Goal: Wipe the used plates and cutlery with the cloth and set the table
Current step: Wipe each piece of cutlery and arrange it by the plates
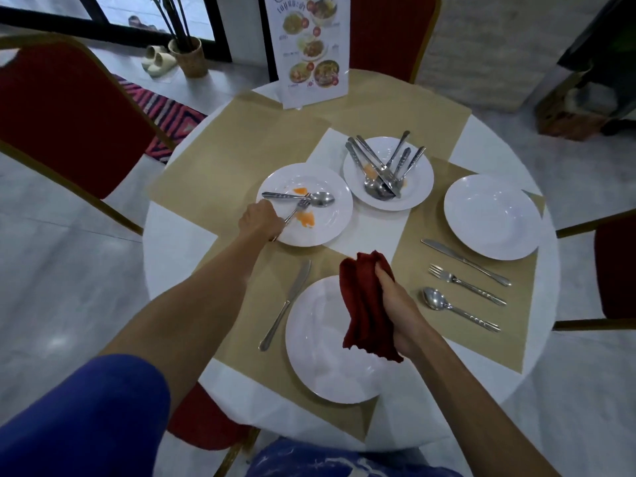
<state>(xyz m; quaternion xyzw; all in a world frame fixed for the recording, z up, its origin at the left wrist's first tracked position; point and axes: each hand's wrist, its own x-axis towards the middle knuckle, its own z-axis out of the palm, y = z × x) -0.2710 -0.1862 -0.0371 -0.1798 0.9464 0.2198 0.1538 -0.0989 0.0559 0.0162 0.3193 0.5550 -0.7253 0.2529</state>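
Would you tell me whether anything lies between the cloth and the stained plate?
Yes: a spoon and a fork lie on the stained plate, the left hand holding the fork. Otherwise the path from the cloth is open.

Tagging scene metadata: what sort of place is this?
Probably a restaurant dining room: a standing picture menu on the round table, red banquet chairs around it, and tan placemats laid for several diners.

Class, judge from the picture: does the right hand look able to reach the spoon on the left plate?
Probably yes. The right hand grips the cloth, but nothing stands between it and the spoon, which lies uncovered on the left plate. The left hand holds only the fork beside it.
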